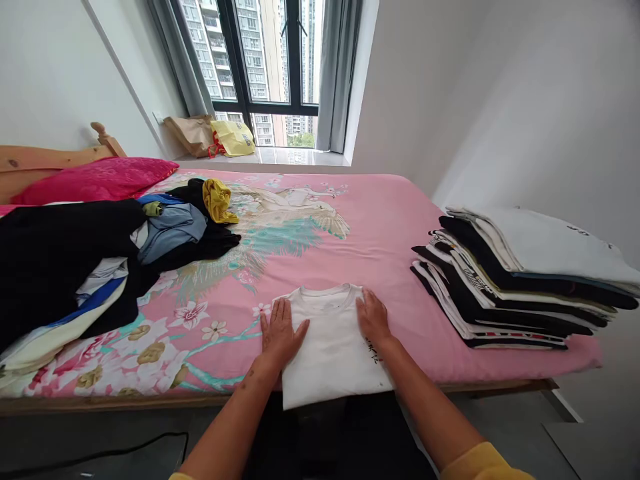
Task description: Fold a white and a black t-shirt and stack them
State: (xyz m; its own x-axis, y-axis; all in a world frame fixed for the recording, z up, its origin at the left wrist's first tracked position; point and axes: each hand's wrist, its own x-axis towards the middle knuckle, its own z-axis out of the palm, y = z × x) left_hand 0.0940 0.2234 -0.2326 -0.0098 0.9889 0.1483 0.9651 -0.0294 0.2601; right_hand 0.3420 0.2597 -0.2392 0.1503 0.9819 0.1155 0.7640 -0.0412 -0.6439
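A folded white T-shirt [333, 343] lies at the near edge of the bed, collar away from me, its lower end hanging slightly over the edge. My left hand [280, 332] rests flat on the shirt's left side, fingers stretched out. My right hand [373, 317] lies flat on its right side, just above a small black print. Neither hand grips the cloth.
A pink floral bedsheet [380, 233] covers the bed. A stack of folded shirts [520, 273] sits at the right edge. A heap of unfolded dark, blue and yellow clothes [100, 260] lies on the left by a magenta pillow [97, 179]. Paper bags [215, 137] stand on the window sill.
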